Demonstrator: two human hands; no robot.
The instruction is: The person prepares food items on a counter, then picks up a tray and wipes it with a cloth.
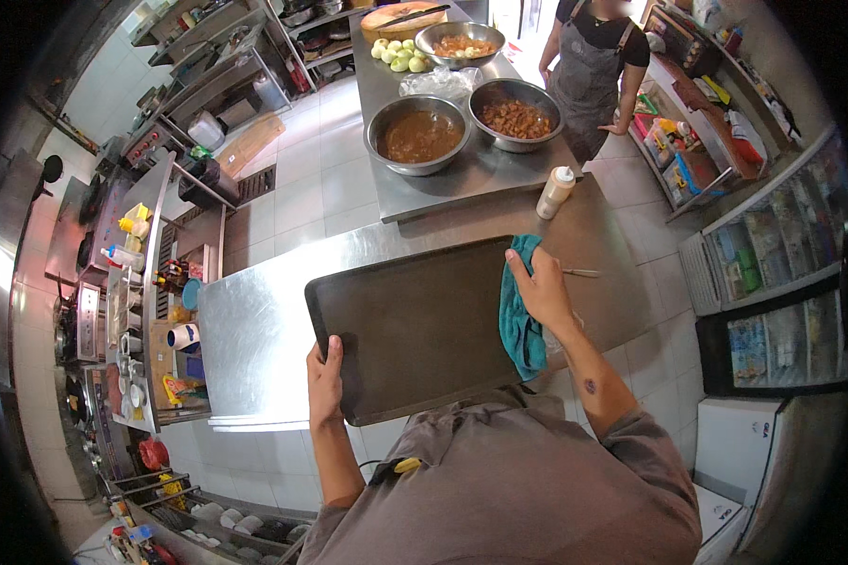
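A dark rectangular baking tray [424, 332] is held up in front of my body, over the near edge of the stainless steel table [254, 318]. My left hand [326, 374] grips its left rim, the thumb lying over the inside. At the opposite end, my right hand [540, 286] pinches a teal cloth [517, 332] against the tray's right rim. The cloth hangs down along that side and covers most of the rim there. No food lies in the tray.
Beyond stand steel bowls of brown sauce [424, 138], cooked chunks [514, 119] and chopped food [463, 46]. Peeled onions [399, 55] lie near a round chopping board [403, 20] with a knife. A squeeze bottle [556, 192] stands right. A person in an apron [590, 78] is behind.
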